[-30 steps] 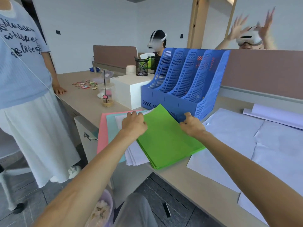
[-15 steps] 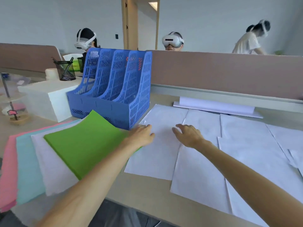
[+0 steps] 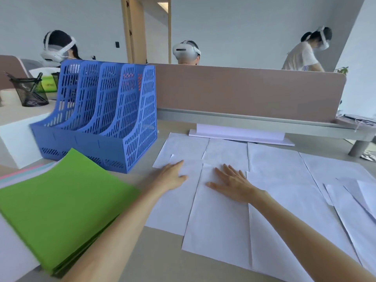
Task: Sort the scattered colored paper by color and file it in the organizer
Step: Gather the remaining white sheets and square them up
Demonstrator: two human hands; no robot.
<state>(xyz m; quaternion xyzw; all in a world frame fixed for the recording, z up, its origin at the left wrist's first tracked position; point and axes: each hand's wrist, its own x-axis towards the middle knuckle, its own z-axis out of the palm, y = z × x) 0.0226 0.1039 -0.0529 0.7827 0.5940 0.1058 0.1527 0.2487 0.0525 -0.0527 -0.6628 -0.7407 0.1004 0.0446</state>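
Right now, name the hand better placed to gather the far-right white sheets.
Right. The right hand lies flat mid-spread, nearer those white sheets; the left hand rests at the spread's left edge.

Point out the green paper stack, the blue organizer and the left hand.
green paper stack (image 3: 61,200), head view, middle of top sheet.
blue organizer (image 3: 142,123), head view, perforated right wall.
left hand (image 3: 172,178), head view, back of hand.

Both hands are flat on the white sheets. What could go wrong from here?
1. The white sheets overlap loosely. Sweeping them together under the flat left hand and right hand could crease them or leave the far-right ones behind.
2. The left forearm passes over a corner of the green stack. A wide sweep might drag that stack askew.
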